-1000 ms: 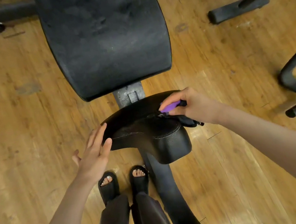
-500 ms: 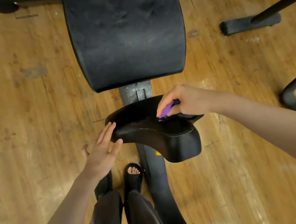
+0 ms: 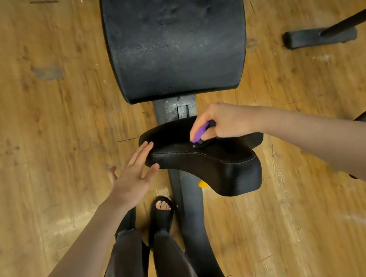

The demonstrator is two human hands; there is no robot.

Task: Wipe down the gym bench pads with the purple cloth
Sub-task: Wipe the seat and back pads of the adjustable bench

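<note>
Our right hand [image 3: 224,121] grips the purple cloth [image 3: 198,133], fingers curled round it, pressing its tip onto the top of the small seat pad [image 3: 206,158]. Over the last second it has slid only slightly toward the pad's middle, so we judge the wiping here is under way, not finished. Our left hand [image 3: 132,175] lies flat and wide on the pad's left end, steadying it as before. Beyond, the large back pad [image 3: 175,34] looks dusty and scuffed, probably still to do. Between the pads sits a metal bracket [image 3: 176,109]. Our feet [image 3: 163,209] stand close against the frame, and other black stands [image 3: 319,36] crowd the wooden floor [image 3: 29,114] on the right.
</note>
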